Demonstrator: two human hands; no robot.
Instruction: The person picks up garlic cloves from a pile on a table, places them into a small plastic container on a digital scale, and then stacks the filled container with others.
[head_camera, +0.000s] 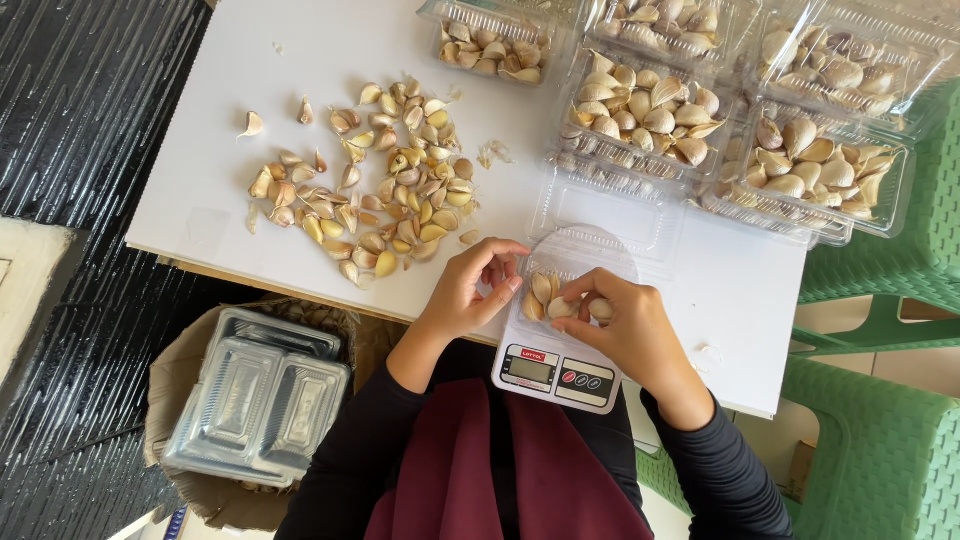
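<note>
A small white kitchen scale (553, 372) sits at the near edge of the white table (300, 60). On it rests an open clear plastic clamshell box (600, 215) with a few garlic cloves (541, 294) inside. My left hand (468, 290) touches the box's left side, fingers curled by the cloves. Fingers of my right hand (625, 325) pinch garlic cloves (598, 308) in the box. A loose pile of garlic cloves (385, 180) lies on the table to the left.
Several filled clear boxes of garlic (640, 115) stand at the far right of the table. A stack of empty clear boxes (255, 395) sits in a cardboard carton at the lower left. Green plastic chairs (885, 440) stand to the right.
</note>
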